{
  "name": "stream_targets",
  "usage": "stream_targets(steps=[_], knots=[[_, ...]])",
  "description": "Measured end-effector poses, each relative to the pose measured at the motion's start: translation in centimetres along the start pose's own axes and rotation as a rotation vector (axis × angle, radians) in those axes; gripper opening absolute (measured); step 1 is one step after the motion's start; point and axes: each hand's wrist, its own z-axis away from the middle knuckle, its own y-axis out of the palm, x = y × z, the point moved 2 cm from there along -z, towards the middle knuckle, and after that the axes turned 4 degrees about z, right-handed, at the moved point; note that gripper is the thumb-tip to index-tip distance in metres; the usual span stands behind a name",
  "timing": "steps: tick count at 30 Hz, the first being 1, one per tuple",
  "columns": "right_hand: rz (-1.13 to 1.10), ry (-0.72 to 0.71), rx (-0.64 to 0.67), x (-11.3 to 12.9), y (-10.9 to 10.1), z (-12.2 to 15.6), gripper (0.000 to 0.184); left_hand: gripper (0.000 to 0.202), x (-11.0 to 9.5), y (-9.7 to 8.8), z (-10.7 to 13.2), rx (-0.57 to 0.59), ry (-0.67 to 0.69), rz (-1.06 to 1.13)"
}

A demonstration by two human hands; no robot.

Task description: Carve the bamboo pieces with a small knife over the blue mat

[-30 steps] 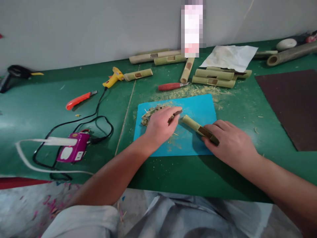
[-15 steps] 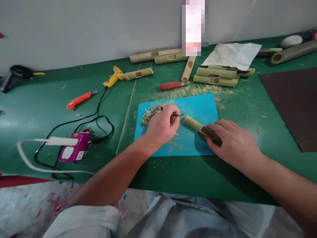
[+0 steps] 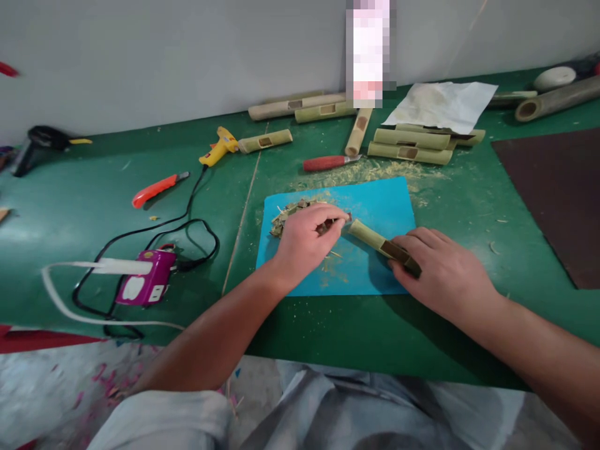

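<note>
My right hand is closed round the lower end of a short bamboo tube with a long cut-out in its side. The tube lies slanted over a blue sheet, its far end pointing up and left. My left hand pinches a small dark chip between thumb and fingertips, close to that far end; whether they touch I cannot tell. Partly behind the left hand is a heap of dry greenish-brown chips.
Beyond the sheet lie a red-handled knife, sawdust and several notched bamboo tubes. At left are a yellow glue gun, an orange utility knife and a purple power adapter with loose cords. A dark mat is at right.
My left fingers have stretched out toward the tube's far end, bringing the small chip up beside it. The right hand and tube keep their place; the view has shifted slightly.
</note>
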Motion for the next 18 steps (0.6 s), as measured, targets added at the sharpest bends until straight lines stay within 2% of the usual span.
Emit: stream_targets(steps=[6, 9, 14, 18], knots=[[0.028, -0.032, -0.022, 0.4, -0.1, 0.0, 0.019, 0.009, 1.0, 1.1, 0.3, -0.017, -0.155, 0.137], [0.031, -0.031, -0.016, 0.5, -0.1, 0.0, 0.018, 0.009, 1.2, 1.3, 0.3, -0.005, -0.177, 0.186], [0.017, -0.027, -0.001, 0.5, -0.1, 0.0, 0.019, 0.005, 0.7, 1.1, 0.1, 0.072, -0.151, 0.09], [0.032, -0.042, -0.005, 0.6, -0.1, 0.1, 0.018, 0.009, 0.9, 1.2, 0.1, 0.047, -0.207, 0.142]])
